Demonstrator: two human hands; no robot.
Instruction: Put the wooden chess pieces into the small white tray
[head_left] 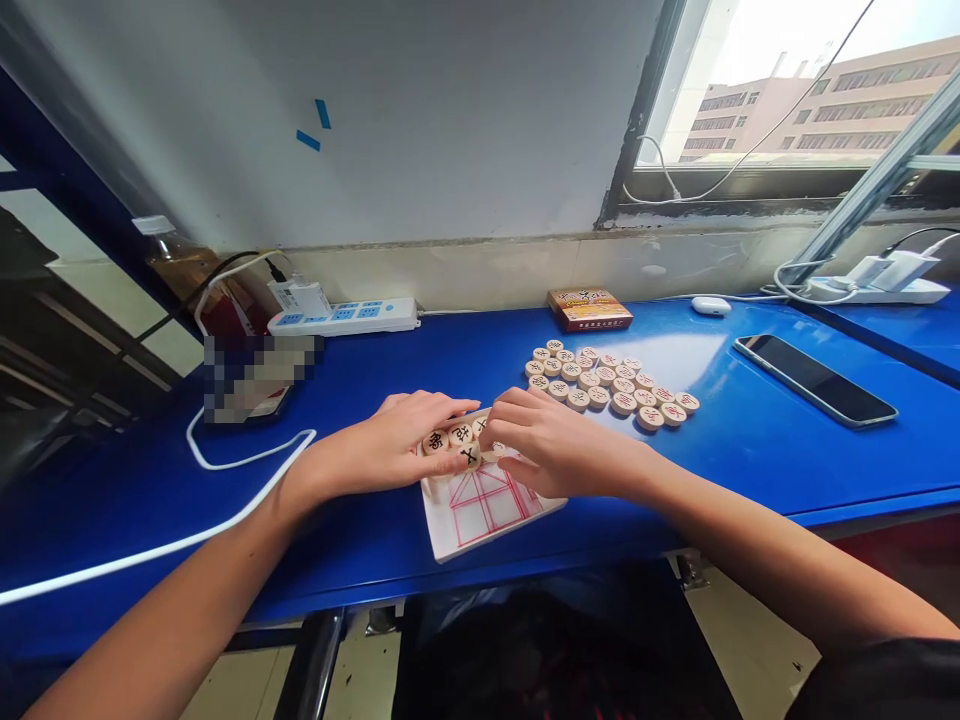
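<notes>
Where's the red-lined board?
Head view: the red-lined board lies on the blue desk, under the left hand and right hand, left of the loose wooden xiangqi pieces.

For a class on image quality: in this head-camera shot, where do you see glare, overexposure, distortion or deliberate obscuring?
In the head view, daylight glares off the blue tabletop near the phone; the sky in the window is overexposed; the wide-angle lens bows the table's front edge; a pixelated patch hides something at left.
</notes>
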